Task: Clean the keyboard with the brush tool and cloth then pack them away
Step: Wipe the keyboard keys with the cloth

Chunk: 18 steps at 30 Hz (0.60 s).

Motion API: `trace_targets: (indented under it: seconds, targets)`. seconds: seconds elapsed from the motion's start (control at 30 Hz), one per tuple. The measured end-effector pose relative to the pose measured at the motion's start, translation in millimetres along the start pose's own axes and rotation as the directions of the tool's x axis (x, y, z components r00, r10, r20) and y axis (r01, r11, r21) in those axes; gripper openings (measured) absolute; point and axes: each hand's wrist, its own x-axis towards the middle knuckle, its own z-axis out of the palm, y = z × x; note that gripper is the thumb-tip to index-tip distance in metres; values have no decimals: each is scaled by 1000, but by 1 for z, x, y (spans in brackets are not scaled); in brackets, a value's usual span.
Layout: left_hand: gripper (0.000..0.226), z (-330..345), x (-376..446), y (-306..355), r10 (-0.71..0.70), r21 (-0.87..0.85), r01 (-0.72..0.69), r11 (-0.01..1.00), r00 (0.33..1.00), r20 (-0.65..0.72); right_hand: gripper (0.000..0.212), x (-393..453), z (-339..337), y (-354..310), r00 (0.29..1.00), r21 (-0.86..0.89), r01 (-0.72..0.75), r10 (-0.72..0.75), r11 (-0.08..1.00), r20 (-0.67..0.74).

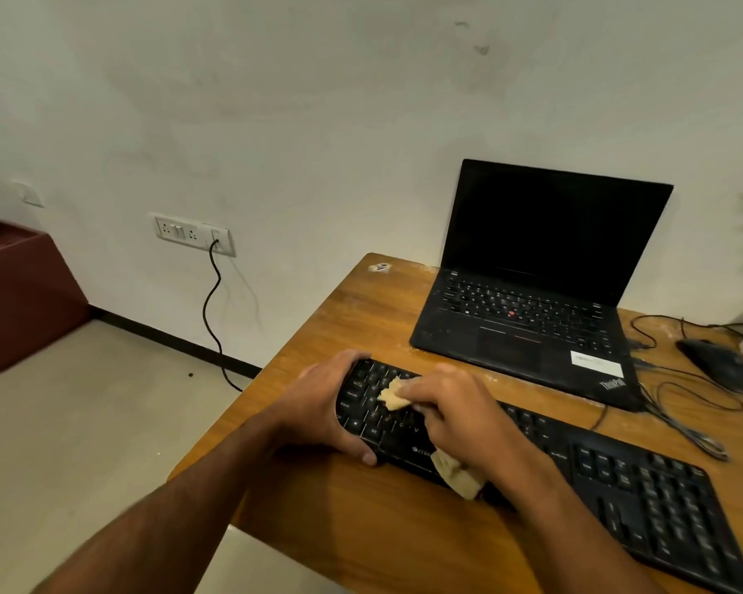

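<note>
My left hand [318, 409] curls around the keyboard's [618, 486] left end, thumb at its near edge. My right hand [460, 413] presses down, fingers bunched on the cloth [393, 396]. Both forearms extend forward.

A plain office or study corner. A wooden desk [361, 529] stands against a bare off-white wall [318, 100], with an open black laptop [532, 289] at 1 o'clock, its screen dark. A wired mouse [717, 364] lies at 3 o'clock among loose cables [683, 405], and a black keyboard [618, 482] lies on the near part of the desk. At 10 o'clock a wall socket panel [194, 234] has a black cord [211, 310] plugged in, hanging to a pale floor [82, 422]. A dark red cabinet [22, 293] sits at 9 o'clock.
</note>
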Motion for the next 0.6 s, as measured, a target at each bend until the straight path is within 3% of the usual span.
trace_targets:
  seconds: [0.1,0.33,0.47,0.6]
  targets:
    - [139,-1,-1,3,4,6,-4,1000,1000,-4,33,1,16,-2,1000,-44,27,-27,999,-9]
    - [138,1,0,3,-10,4,10,1000,1000,-7,28,-8,-9,-7,954,46,189,-194,981,228]
    - [138,0,0,4,-15,0,15,1000,1000,-11,27,2,6,-3,985,83,165,-168,983,25]
    - [139,0,0,5,-24,6,24,1000,1000,-12,25,1,12,-10,965,28,226,-228,974,133]
